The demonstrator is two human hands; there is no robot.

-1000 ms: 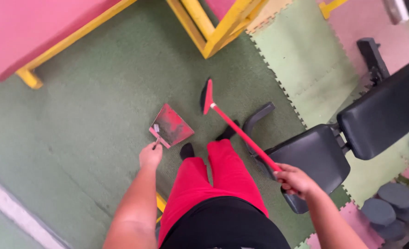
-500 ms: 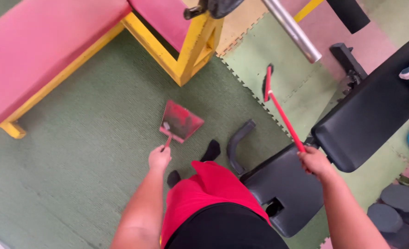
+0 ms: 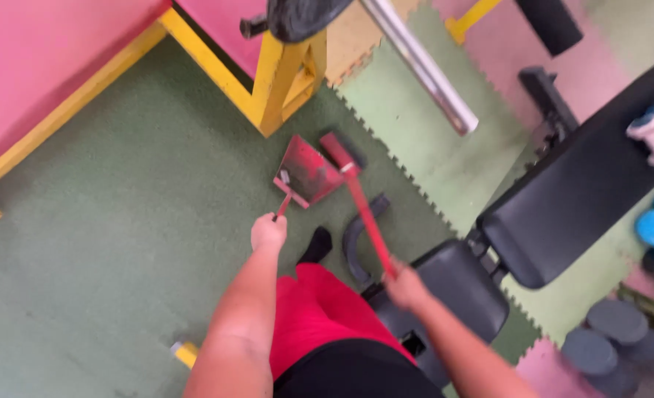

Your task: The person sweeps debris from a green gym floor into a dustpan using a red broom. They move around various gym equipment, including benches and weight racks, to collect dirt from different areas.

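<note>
Left hand (image 3: 268,232) closed around the handle of a red dustpan (image 3: 306,171) resting on the green mat (image 3: 120,221), near the yellow frame (image 3: 279,81). Right hand (image 3: 404,286) gripping the broom (image 3: 356,191), its head at the pan's right edge. A hard stroke could tilt the pan and scatter debris under the frame.

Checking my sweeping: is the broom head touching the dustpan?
Touching. The head view shows the broom head resting against the open edge of the dustpan, no gap between them.

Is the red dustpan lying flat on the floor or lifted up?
Down on the green floor mat: the dustpan rests there, left hand on its handle, broom head at its edge.
</note>
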